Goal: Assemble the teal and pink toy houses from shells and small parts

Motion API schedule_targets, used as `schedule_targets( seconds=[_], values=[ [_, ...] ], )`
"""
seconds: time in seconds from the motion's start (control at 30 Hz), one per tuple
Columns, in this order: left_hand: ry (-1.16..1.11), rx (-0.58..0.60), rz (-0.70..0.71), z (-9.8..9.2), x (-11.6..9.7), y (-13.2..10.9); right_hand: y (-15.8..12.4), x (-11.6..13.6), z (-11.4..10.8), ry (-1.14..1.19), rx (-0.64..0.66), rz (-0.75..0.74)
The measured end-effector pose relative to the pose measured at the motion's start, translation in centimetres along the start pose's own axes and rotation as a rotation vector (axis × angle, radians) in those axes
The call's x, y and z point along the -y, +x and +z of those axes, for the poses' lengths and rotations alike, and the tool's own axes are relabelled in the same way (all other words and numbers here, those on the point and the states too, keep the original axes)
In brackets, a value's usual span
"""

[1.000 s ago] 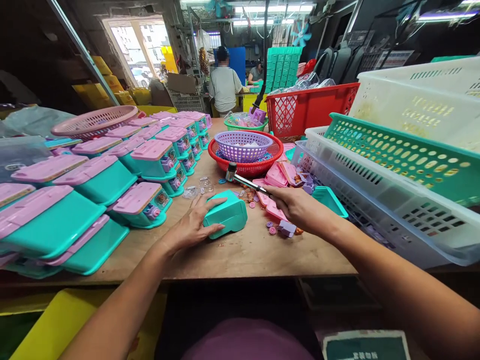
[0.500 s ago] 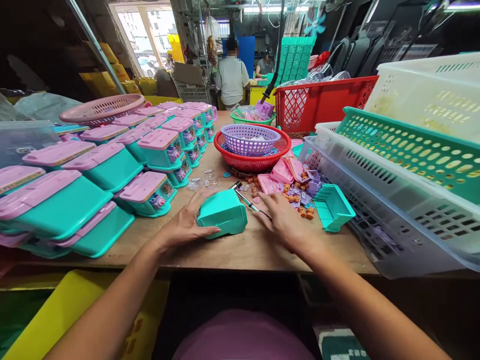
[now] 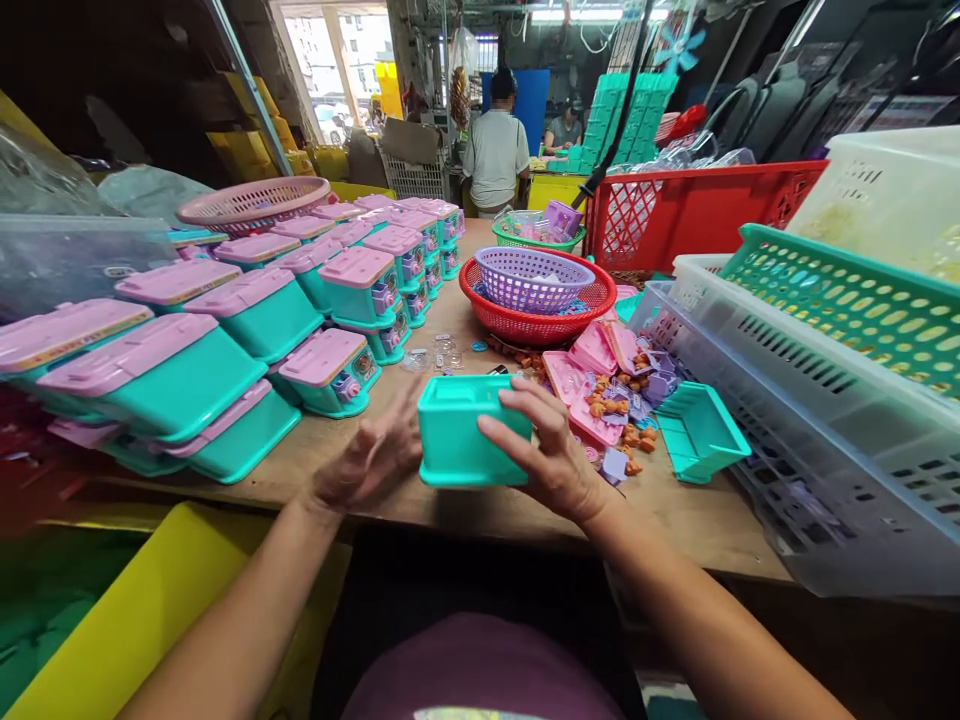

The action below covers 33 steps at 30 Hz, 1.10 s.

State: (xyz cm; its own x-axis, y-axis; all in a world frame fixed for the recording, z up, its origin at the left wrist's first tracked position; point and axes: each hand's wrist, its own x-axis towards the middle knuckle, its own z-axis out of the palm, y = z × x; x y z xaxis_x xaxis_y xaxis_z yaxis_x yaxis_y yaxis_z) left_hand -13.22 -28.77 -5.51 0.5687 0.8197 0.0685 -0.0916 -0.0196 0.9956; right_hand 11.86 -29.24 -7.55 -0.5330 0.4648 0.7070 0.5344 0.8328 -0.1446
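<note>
A teal plastic box (image 3: 461,440) is gripped at its right side by my right hand (image 3: 559,450), with fingers over its near face. The box is held a little above the wooden table. To its left, my left hand (image 3: 379,450) is off the box, fingers apart and somewhat blurred. Behind the box lies a tool with a black end (image 3: 497,370), mostly hidden. A second teal box (image 3: 701,430) rests on its side at the right. Near it are a pink plastic part (image 3: 566,385), purple parts (image 3: 660,385) and small brown figures (image 3: 607,405).
Stacked teal boxes with pink lids (image 3: 255,310) cover the left of the table. A purple basket (image 3: 532,280) sits in a red basket (image 3: 487,320). Clear plastic crates (image 3: 825,400) line the right side. A person in a light shirt (image 3: 495,160) stands at the back.
My right hand has left the screwdriver-like tool and taken hold of the teal box. My left hand has let go of the box. The box is turned, and the view has shifted left.
</note>
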Motion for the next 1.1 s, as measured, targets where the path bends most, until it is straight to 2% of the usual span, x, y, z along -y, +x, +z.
schedule_targets(
  seconds=[0.1, 0.17, 0.2, 0.23, 0.3, 0.37, 0.4, 0.5, 0.6, 0.67, 0.77, 0.87, 0.97, 1.1],
  values=[
    [-0.209, 0.034, -0.26, 0.9, 0.7, -0.9, -1.4, 0.8, -0.3, -0.019, 0.07, -0.161],
    [-0.181, -0.036, -0.27, 1.2, 0.9, -1.3, -2.0, 1.4, -0.6, 0.073, 0.087, -0.216],
    [-0.132, -0.084, -0.226, 1.2, 0.9, -1.5, -2.1, 1.8, -0.8, 0.134, 0.067, -0.186],
    [-0.069, -0.126, -0.167, 1.1, 0.9, -1.7, -2.1, 2.2, -1.0, 0.196, 0.04, -0.099],
    [0.064, -0.18, -0.055, 0.8, 0.8, -1.9, -1.7, 3.1, -1.1, 0.317, 0.006, 0.196],
    [0.207, -0.194, 0.02, 0.7, 0.8, -2.1, -0.9, 3.7, -1.0, 0.419, 0.054, 0.496],
    [0.287, -0.197, 0.056, 0.7, 0.8, -2.1, -0.5, 3.9, -0.8, 0.457, 0.102, 0.593],
    [0.484, -0.209, 0.151, 1.0, 1.2, -2.0, 1.1, 3.4, 0.0, 0.496, 0.203, 0.714],
    [0.503, -0.216, 0.187, 1.3, 1.8, -1.8, 2.4, 2.3, 0.5, 0.474, 0.218, 0.796],
    [0.467, -0.221, 0.172, 1.3, 2.3, -1.8, 3.1, 1.7, 0.6, 0.42, 0.257, 0.829],
    [0.304, -0.227, 0.062, 1.0, 2.8, -1.7, 3.7, 1.8, 0.6, 0.311, 0.286, 0.822],
    [0.077, -0.25, -0.04, 0.7, 2.5, -1.6, 3.6, 2.4, 0.8, 0.26, 0.15, 0.773],
    [0.006, -0.268, -0.047, 0.4, 1.7, -1.5, 2.9, 2.7, 1.6, 0.269, 0.003, 0.717],
    [-0.031, -0.313, -0.127, 0.3, 1.2, -0.9, 2.1, 2.4, 2.1, 0.298, 0.028, 0.775]
  ],
)
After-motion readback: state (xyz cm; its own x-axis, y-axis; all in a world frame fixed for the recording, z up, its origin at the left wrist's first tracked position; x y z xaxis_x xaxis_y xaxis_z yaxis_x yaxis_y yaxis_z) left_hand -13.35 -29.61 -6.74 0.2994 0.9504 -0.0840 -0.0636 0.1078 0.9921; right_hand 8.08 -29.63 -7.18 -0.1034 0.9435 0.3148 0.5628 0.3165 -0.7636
